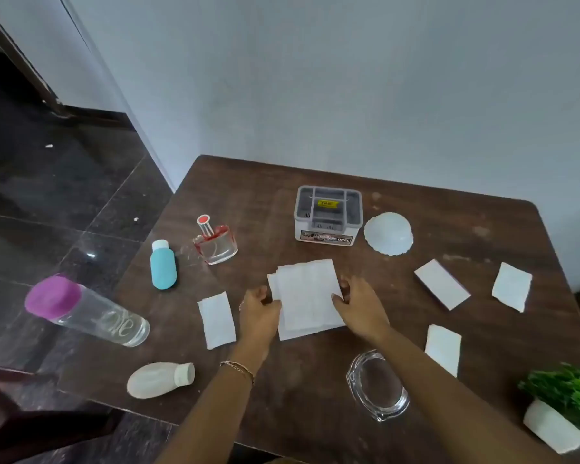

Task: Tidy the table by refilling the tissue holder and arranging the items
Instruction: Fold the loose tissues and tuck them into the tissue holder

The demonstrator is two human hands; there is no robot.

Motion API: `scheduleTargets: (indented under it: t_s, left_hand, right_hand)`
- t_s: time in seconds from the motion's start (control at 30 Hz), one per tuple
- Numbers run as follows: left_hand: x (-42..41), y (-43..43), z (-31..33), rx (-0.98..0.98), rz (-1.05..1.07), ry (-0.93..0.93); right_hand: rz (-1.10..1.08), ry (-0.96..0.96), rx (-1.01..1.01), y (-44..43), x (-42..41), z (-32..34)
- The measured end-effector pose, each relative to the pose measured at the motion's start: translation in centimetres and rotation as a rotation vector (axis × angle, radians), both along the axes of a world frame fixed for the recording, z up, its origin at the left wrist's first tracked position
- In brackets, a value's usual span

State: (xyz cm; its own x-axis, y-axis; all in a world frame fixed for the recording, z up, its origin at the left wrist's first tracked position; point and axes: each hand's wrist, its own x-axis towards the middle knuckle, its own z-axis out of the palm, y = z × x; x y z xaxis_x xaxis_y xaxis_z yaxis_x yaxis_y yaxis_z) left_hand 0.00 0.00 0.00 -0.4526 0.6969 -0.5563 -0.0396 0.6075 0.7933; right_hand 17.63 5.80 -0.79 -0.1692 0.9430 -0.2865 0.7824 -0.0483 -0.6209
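Both hands hold the stack of tissues point(305, 296) in the middle of the table point(248, 195): the left hand point(260, 309) pinches its left edge and the right hand point(359, 306) curls round its right edge. The sheets lie uneven, so a lift could let some slip out or snag on the dividers of the tissue holder point(329, 214) farther back.
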Motion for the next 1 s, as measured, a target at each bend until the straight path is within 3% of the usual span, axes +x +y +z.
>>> scheduleTargets:
  t_s: [0.37,0.5,0.6,0.7,0.87,1.0]
  left_hand:
    - [-0.4,0.9,-0.7,0.013,0.201,-0.152]
    - [-0.8,1.0,-0.5,-0.036,0.171,-0.108]
    - [-1.1,1.0,-0.7,-0.053,0.147,-0.061]
    - [-1.2,1.2,-0.8,-0.055,0.123,-0.036]
    - [-1.3,1.1,-1.1,-0.065,0.109,-0.027]
    - [-1.7,1.1,-1.0,-0.087,0.087,-0.04]
  right_hand:
    - [0.008,0.011,0.011,0.7,-0.2,-1.6]
    - [0.054,0.034,0.01,1.0,-0.1,-1.3]
    - [0.105,-0.075,0.151,0.4,-0.5,-0.8]
    - [0.208,-0.063,0.259,-0.3,-2.0,0.1]
    - [0.394,-0.015,0.136,-2.2,-4.3,-1.1]
    - [0.428,-0.037,0.172,-3.1,-4.5,-1.9]
